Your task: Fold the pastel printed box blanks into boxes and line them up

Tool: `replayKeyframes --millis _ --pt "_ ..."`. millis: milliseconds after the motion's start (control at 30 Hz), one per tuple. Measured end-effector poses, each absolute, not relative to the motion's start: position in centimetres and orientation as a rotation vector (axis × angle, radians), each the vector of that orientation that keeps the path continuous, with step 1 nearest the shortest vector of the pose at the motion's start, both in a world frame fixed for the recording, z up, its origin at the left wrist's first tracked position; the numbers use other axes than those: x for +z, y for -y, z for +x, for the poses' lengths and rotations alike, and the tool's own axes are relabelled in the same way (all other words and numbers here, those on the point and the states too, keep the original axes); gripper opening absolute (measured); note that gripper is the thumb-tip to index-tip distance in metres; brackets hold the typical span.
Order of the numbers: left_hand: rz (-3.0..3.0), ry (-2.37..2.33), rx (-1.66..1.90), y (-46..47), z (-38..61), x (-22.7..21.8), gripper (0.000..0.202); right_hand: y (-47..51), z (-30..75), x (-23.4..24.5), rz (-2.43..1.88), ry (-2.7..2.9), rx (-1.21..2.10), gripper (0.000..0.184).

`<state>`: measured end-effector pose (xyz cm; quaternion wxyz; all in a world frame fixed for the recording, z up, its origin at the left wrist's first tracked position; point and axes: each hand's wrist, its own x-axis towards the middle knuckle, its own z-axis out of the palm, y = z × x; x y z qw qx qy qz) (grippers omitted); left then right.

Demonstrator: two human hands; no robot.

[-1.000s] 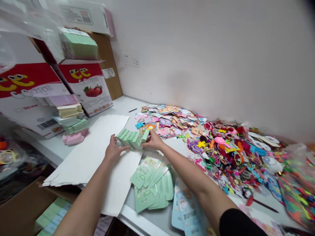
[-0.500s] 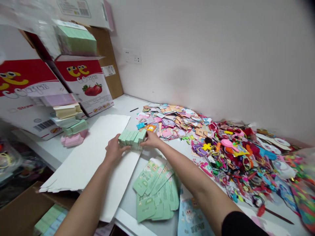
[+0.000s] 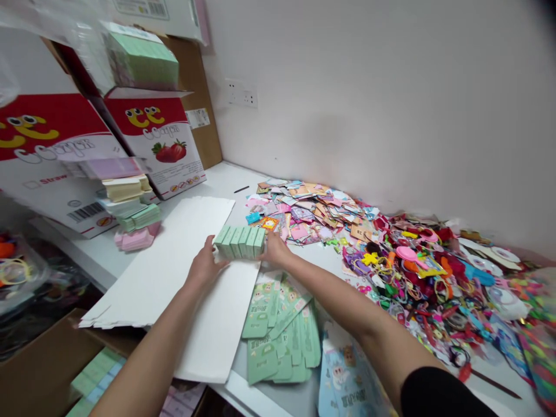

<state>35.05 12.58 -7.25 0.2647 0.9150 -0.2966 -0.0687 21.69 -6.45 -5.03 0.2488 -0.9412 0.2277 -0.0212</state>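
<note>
A row of several small pale-green boxes (image 3: 240,242) stands side by side over the white paper sheets (image 3: 182,260). My left hand (image 3: 205,263) presses on the row's left end, its thumb along the near side. At the right end, my right hand (image 3: 275,250) grips the same row, so the boxes are squeezed between both hands. Just below my right forearm lies a fanned pile of green printed packets (image 3: 282,341). Light-blue printed packets (image 3: 347,376) rest nearer the front edge, partly under that arm.
Small cards (image 3: 308,205) and mixed colourful trinkets (image 3: 417,272) heap along the wall. At left stand strawberry-printed cartons (image 3: 158,150), with stacked coloured bundles (image 3: 130,202) beside them. An open cardboard box (image 3: 43,359) holding green and blue boxes sits below the table edge.
The green boxes between my hands have gone from a slightly uneven row to a straighter, evenly lined one. Both hands stay on its ends, and the camera view has shifted slightly.
</note>
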Motion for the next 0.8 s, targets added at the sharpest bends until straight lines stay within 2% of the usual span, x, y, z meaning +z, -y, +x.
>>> replayKeyframes --millis 100,167,233,400,467,533,600,667,700,800 --pt "2.6 0.818 -0.22 -13.6 34.5 -7.6 0.062 5.8 19.1 -4.0 -2.652 -0.602 0.107 0.048" --pt "2.622 0.838 -0.223 -13.9 33.9 -8.0 0.056 4.8 17.6 -3.5 -2.746 -0.457 0.156 0.041" --pt "2.617 0.841 -0.211 -13.9 33.4 -8.3 0.054 3.5 16.7 -3.2 -2.877 -0.254 0.212 0.048" --pt "2.635 0.826 -0.208 -13.5 33.1 -7.9 0.053 1.6 15.9 -4.1 -2.914 -0.057 0.405 0.089" --pt "2.655 0.811 -0.147 -13.6 32.4 -6.9 0.056 2.3 15.3 -4.7 -2.87 0.024 0.424 0.091" --pt "2.599 0.825 0.034 -14.0 30.2 -5.5 0.055 3.6 14.1 -5.3 -2.822 0.141 0.389 0.085" --pt "2.41 0.921 0.22 -14.9 26.2 -4.5 0.049 5.1 12.8 -5.8 -2.768 0.217 0.302 0.081" --pt "2.168 1.119 0.21 -16.0 20.8 -4.4 0.044 6.4 11.6 -6.5 -2.71 0.213 0.199 0.083" --pt "2.074 1.244 0.15 -16.6 17.9 -4.8 0.046 6.9 11.1 -6.8 -2.684 0.182 0.158 0.087" --pt "2.034 1.396 0.022 -17.5 10.7 -7.6 0.072 7.8 10.4 -7.7 -2.61 0.063 0.065 0.103"
